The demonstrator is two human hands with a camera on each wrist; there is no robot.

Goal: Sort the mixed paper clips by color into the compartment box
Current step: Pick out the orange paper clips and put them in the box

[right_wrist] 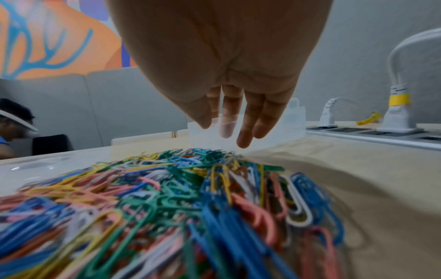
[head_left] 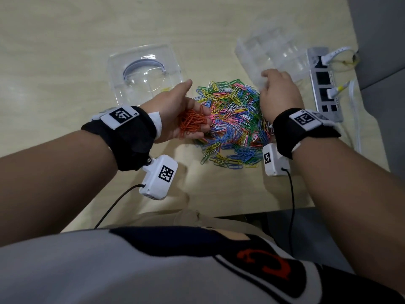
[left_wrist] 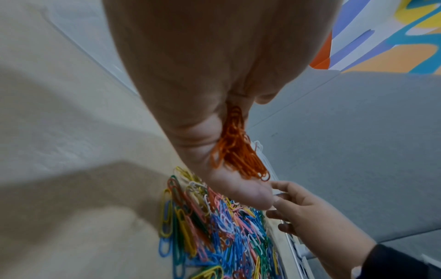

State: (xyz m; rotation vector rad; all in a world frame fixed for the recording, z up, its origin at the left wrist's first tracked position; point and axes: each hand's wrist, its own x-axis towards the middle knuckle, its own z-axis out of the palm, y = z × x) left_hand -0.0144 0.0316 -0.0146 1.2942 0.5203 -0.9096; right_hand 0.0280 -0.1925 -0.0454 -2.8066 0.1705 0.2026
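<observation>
my left hand (head_left: 175,113) cups a bunch of orange wire paper clips (head_left: 192,122) over the mixed-colour clip pile (head_left: 232,126); my right hand (head_left: 279,93), fingers straight, touches the clear plastic compartment box (head_left: 271,51).

A: How many containers lie by the heap of mixed paper clips (head_left: 232,123)?
B: Two: one clear lid (head_left: 144,71) to its left, one compartment box (head_left: 274,53) beyond its right edge.
A: And hands?
B: Two. The clips themselves, including the orange bunch (head_left: 192,122), are too many to count.
</observation>
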